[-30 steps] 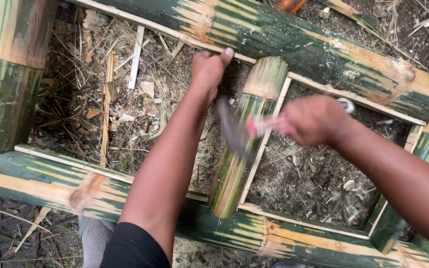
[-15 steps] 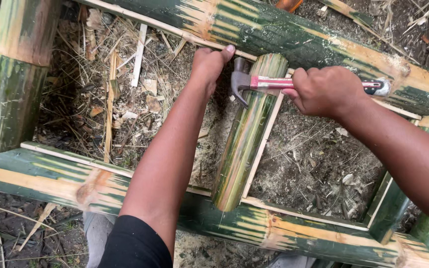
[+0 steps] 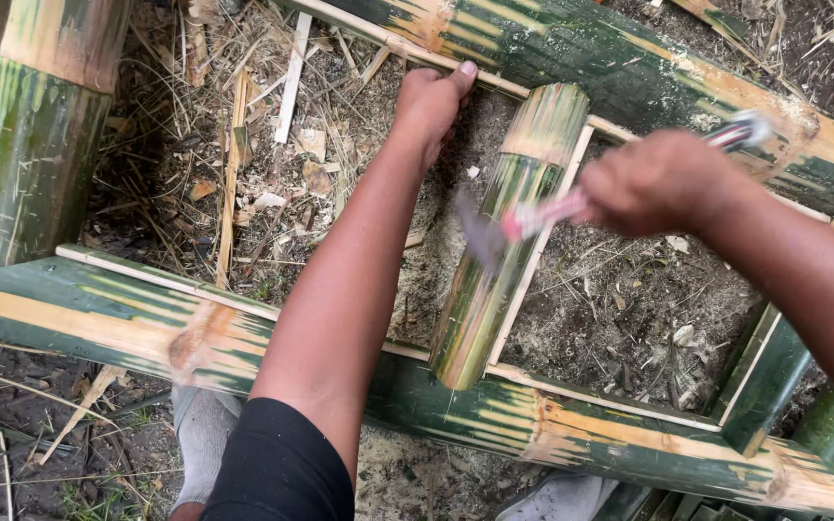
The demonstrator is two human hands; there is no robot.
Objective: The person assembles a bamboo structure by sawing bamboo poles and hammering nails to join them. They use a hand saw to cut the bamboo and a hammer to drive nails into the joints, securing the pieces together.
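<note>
Hammer [image 3: 523, 220] dropped, apparently blurred, over littered dirt [image 3: 620, 309].

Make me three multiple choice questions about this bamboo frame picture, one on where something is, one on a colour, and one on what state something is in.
1. Where does the left hand rest?
A. on the far rail, by the top of the short bamboo crosspiece
B. on the near rail
C. on the ground litter

2. What colour is the handle of the hammer?
A. blue
B. pink and white
C. black

3. How does the right hand hold the hammer?
A. lying loose on an open palm
B. pinched by the head
C. fist closed round the handle

Answers: 1 A, its thumb lies on the far bamboo rail beside the short crosspiece. 2 B, the blurred shaft shows pink and white. 3 C, fingers wrap the handle.
</note>
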